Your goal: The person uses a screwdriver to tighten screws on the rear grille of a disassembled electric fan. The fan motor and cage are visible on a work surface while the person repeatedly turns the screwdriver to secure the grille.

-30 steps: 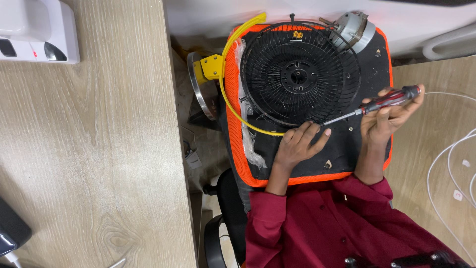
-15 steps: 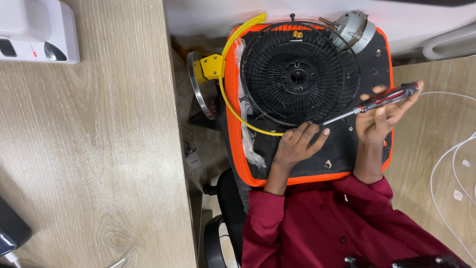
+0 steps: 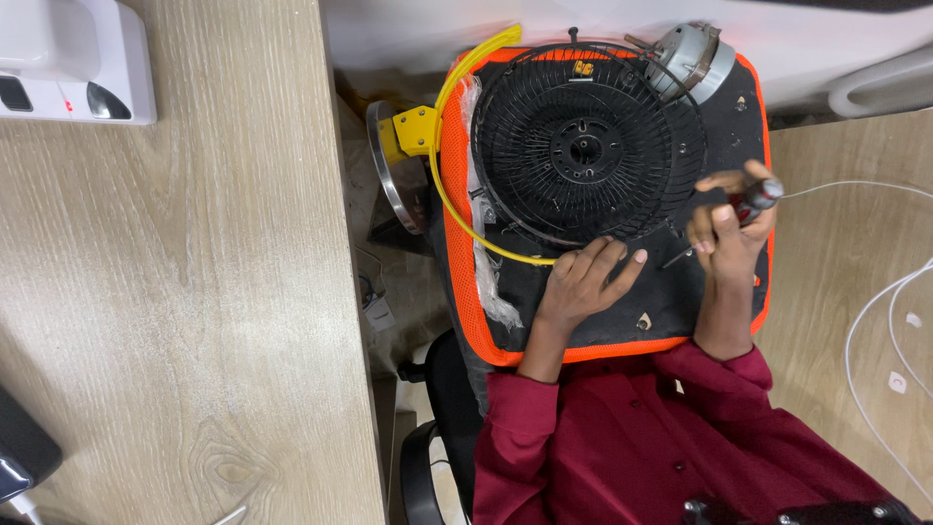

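On a black pad with an orange rim (image 3: pixel 465 253) set between two pale wooden tabletops, the round black fan grille (image 3: pixel 583 146) lies flat, the left hand (image 3: pixel 583 282) resting open-fingered against its near edge while the right hand (image 3: pixel 729 238) is clenched around a red-handled screwdriver (image 3: pixel 753 199) just right of it.

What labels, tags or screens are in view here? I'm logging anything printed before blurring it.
Small yellow label: top rim of the black fan grille, rectangular.
White tag: in the gap left of the orange-edged mat, squarish.
Dark device: bottom-left table edge; screen unclear.
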